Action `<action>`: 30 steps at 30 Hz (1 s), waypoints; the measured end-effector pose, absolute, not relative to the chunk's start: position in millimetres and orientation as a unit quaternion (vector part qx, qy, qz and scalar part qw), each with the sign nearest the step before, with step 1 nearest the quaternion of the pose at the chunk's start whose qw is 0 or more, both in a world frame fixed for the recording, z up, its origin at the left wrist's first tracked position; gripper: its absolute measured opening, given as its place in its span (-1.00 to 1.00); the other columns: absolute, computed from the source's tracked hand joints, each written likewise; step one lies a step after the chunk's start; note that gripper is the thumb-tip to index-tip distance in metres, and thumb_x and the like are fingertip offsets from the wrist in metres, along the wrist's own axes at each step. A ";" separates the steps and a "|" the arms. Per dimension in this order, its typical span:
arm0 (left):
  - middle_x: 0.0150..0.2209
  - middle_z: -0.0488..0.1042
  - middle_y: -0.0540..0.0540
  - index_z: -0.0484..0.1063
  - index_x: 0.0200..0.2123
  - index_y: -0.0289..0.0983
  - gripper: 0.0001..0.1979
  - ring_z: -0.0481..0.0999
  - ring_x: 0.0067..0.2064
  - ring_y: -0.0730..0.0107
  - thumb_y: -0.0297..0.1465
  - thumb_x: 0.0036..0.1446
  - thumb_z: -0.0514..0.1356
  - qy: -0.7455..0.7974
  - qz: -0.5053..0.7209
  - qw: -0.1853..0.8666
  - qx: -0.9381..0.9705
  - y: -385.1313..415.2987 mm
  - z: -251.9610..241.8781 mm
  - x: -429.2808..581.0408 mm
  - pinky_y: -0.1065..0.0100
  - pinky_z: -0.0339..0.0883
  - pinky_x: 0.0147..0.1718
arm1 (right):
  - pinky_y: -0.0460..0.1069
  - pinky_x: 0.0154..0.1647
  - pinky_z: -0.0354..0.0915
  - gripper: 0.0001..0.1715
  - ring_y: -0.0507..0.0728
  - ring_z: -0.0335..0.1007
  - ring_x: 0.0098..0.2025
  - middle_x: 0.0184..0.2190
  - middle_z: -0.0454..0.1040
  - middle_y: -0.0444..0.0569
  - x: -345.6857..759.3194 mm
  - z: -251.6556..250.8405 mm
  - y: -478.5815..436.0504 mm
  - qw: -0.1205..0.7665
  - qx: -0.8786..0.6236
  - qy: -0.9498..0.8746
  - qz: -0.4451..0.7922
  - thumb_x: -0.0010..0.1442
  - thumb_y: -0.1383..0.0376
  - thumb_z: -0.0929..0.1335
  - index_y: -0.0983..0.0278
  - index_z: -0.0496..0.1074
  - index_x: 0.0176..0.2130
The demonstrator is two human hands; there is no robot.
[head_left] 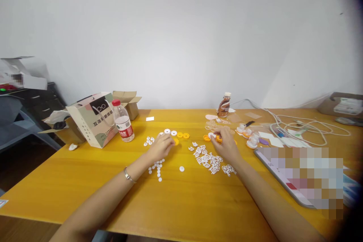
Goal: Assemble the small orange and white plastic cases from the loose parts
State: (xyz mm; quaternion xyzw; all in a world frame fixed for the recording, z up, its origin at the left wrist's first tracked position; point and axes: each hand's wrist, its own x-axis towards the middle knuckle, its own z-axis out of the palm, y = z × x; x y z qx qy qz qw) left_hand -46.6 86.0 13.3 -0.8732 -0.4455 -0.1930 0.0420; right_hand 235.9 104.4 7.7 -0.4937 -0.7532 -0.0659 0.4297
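Note:
My left hand (162, 146) is closed, its fingertips pinching the edge of a yellow disc (176, 142). Behind it is a row of white discs (174, 133) and yellow discs (186, 135). Small white knob-like pieces (148, 141) sit left of the hand, and small white round caps (158, 170) lie below it. My right hand (227, 143) has its fingers curled over orange rings (207, 138), with a white piece (211, 135) at the thumb; what exactly it grips is partly hidden. White openwork parts (211, 162) are piled between the hands. One white disc (182, 169) lies alone.
A water bottle (123, 123), a paper bag (93, 121) and an open carton (129, 104) stand at the left. A brown drink bottle (224, 106) stands at the back. Clear-topped assemblies (252, 141), white cables (300, 123) and a tablet-like device (283, 179) occupy the right.

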 end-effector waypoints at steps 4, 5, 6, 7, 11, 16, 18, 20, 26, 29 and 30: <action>-0.29 0.38 -0.07 0.35 -0.29 -0.22 -0.82 0.29 -0.23 0.41 -0.38 0.16 -0.04 -0.302 -0.182 -0.019 -0.935 48.9 20.0 -48.7 0.35 0.06 -0.20 | 0.03 -0.29 0.17 -0.91 0.14 0.20 -0.31 -0.40 0.26 -0.03 229.8 8.2 101.4 0.426 -0.478 -0.766 -0.057 0.10 0.25 0.20 0.23 0.18 -0.36; -0.30 0.38 -0.07 0.35 -0.29 -0.22 -0.81 0.30 -0.23 0.41 -0.36 0.17 -0.04 -0.293 -0.178 -0.025 -0.939 42.9 18.8 -48.1 0.34 0.04 -0.17 | 0.03 -0.29 0.17 -0.91 0.14 0.20 -0.31 -0.40 0.26 -0.02 228.1 8.3 100.6 0.424 -0.474 -0.769 -0.054 0.10 0.25 0.20 0.23 0.19 -0.36; -0.30 0.39 -0.07 0.35 -0.29 -0.22 -0.81 0.30 -0.23 0.41 -0.35 0.17 -0.04 -0.291 -0.174 -0.027 -0.940 38.6 16.8 -47.0 0.32 0.02 -0.15 | 0.03 -0.29 0.17 -0.92 0.14 0.20 -0.32 -0.40 0.27 -0.02 226.4 8.4 99.7 0.423 -0.472 -0.772 -0.051 0.10 0.26 0.20 0.23 0.19 -0.36; -0.30 0.39 -0.07 0.36 -0.29 -0.22 -0.80 0.30 -0.23 0.41 -0.35 0.17 -0.05 -0.291 -0.169 -0.028 -0.941 36.1 14.3 -45.5 0.31 0.00 -0.12 | 0.02 -0.30 0.17 -0.92 0.14 0.20 -0.32 -0.40 0.27 -0.02 224.8 8.5 98.7 0.421 -0.470 -0.774 -0.048 0.10 0.26 0.19 0.23 0.19 -0.37; -0.29 0.40 -0.06 0.37 -0.29 -0.20 -0.79 0.30 -0.22 0.41 -0.32 0.17 -0.04 -0.285 -0.154 -0.049 -0.945 37.2 7.1 -40.7 0.30 -0.01 -0.11 | 0.02 -0.30 0.17 -0.92 0.14 0.21 -0.31 -0.41 0.26 -0.02 219.3 9.7 93.9 0.414 -0.461 -0.784 -0.036 0.11 0.27 0.19 0.24 0.20 -0.37; -0.28 0.42 -0.06 0.37 -0.26 -0.20 -0.78 0.32 -0.21 0.41 -0.28 0.15 -0.01 -0.339 -0.204 -0.078 -0.915 55.0 9.7 -58.9 0.35 0.05 -0.17 | 0.03 -0.30 0.18 -0.91 0.15 0.23 -0.32 -0.41 0.28 -0.02 208.7 12.2 83.5 0.402 -0.432 -0.807 0.008 0.12 0.27 0.19 0.24 0.21 -0.34; -0.30 0.42 -0.08 0.39 -0.27 -0.23 -0.78 0.32 -0.23 0.40 -0.32 0.16 -0.02 -0.390 -0.226 -0.047 -0.891 65.7 9.5 -72.3 0.36 0.07 -0.22 | 0.02 -0.30 0.19 -0.91 0.14 0.24 -0.32 -0.42 0.29 -0.02 201.2 12.6 77.4 0.387 -0.410 -0.825 0.035 0.13 0.29 0.18 0.24 0.22 -0.35; -0.30 0.42 -0.08 0.40 -0.26 -0.21 -0.78 0.31 -0.23 0.37 -0.33 0.16 -0.02 -0.418 -0.212 -0.013 -0.884 74.7 7.6 -83.2 0.35 0.07 -0.23 | 0.02 -0.29 0.19 -0.91 0.12 0.24 -0.33 -0.41 0.30 -0.02 192.8 12.1 70.8 0.363 -0.383 -0.847 0.060 0.14 0.32 0.17 0.23 0.23 -0.34; -0.28 0.41 -0.04 0.41 -0.27 -0.14 -0.80 0.30 -0.21 0.35 -0.31 0.14 0.00 -0.407 -0.140 0.062 -0.900 80.8 -1.8 -83.8 0.31 0.00 -0.26 | 0.00 -0.28 0.19 -0.93 0.11 0.23 -0.32 -0.39 0.31 -0.04 174.6 7.0 55.1 0.275 -0.328 -0.897 0.107 0.08 0.32 0.23 0.23 0.27 -0.33; -0.30 0.40 -0.06 0.41 -0.31 -0.18 -0.79 0.29 -0.21 0.35 -0.34 0.15 -0.02 -0.409 -0.129 0.084 -0.900 80.9 -6.8 -77.9 0.30 -0.01 -0.26 | -0.01 -0.26 0.18 -0.91 0.11 0.22 -0.29 -0.37 0.31 -0.04 170.5 5.5 50.6 0.253 -0.322 -0.903 0.126 0.08 0.29 0.25 0.23 0.27 -0.33; -0.32 0.40 -0.06 0.41 -0.33 -0.20 -0.78 0.29 -0.22 0.35 -0.35 0.16 -0.02 -0.411 -0.126 0.089 -0.898 81.6 -8.3 -76.8 0.30 -0.02 -0.27 | -0.01 -0.26 0.18 -0.91 0.11 0.22 -0.28 -0.36 0.31 -0.04 169.3 5.2 49.5 0.250 -0.321 -0.904 0.132 0.08 0.28 0.25 0.23 0.27 -0.33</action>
